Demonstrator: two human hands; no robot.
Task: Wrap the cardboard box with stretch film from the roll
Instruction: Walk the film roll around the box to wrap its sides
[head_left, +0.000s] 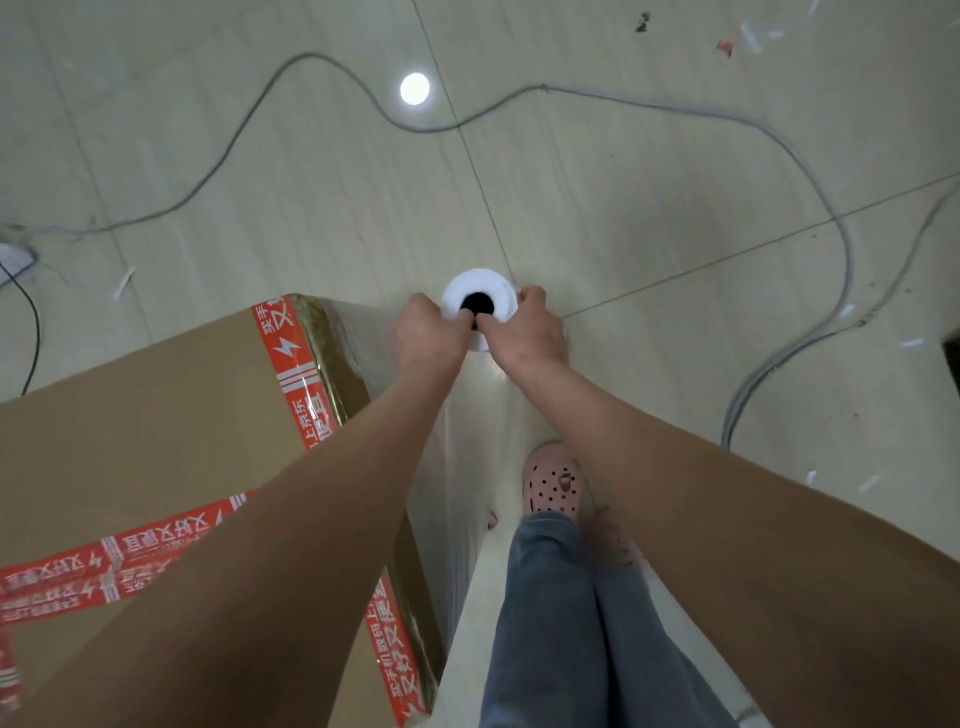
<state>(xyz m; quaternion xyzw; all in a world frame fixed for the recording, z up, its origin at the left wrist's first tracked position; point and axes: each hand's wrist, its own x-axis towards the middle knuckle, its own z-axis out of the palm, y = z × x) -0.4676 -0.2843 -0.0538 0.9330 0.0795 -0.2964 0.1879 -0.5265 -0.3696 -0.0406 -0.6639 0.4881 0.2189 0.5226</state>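
A: Located the cardboard box at lower left, sealed with red tape, on the tiled floor. Noted stretch film across its right side and far corner, running up to the roll, held upright just beyond that corner.

B: Judged what as risks?

A: Judged 3. Could have torn or necked the film by hauling too hard round the sharp corner. Could have left slack, hence a loose wrap, by letting the roll spin freely. Could have tripped on the grey cable looping over the floor ahead and to the right of the pink shoe, if circling the box without looking down.

B: And the grip?

A: Saw 2 hands clenched on the roll's top end: left hand against the near-left rim, right hand against the near-right rim, with 1 digit of each tucked at the dark core opening. Could not tell how the fingers lay on the hidden far side.
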